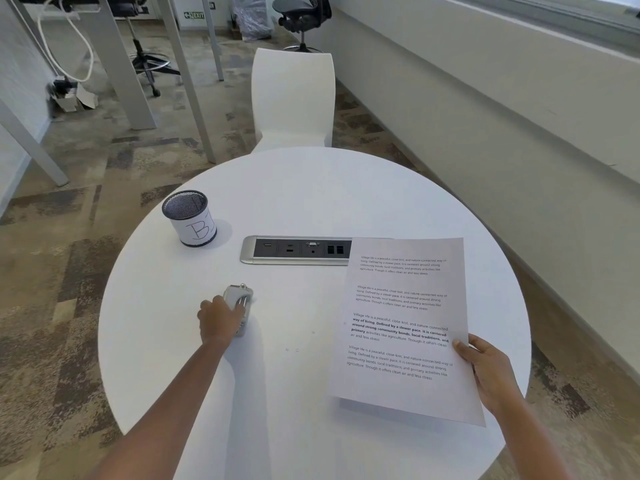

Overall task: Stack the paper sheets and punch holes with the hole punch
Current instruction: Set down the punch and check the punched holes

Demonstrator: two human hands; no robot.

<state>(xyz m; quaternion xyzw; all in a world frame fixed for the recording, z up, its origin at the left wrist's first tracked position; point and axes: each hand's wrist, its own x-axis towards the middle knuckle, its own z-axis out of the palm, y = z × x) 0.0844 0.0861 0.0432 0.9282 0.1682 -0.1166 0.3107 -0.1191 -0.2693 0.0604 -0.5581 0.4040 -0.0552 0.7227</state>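
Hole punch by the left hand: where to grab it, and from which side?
Grip the hole punch across its narrow width, over the lever top, coming from above at its near end. It lies flat on the table, long axis pointing away, with both long sides free. The left hand wraps it that way.

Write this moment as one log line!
left hand: grips hole punch on table | right hand: holds paper sheets

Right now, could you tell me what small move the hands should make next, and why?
Probably bring the paper sheets toward the hole punch: the left hand grips it, the right hand holds the sheets by their right edge, yet the two are apart.
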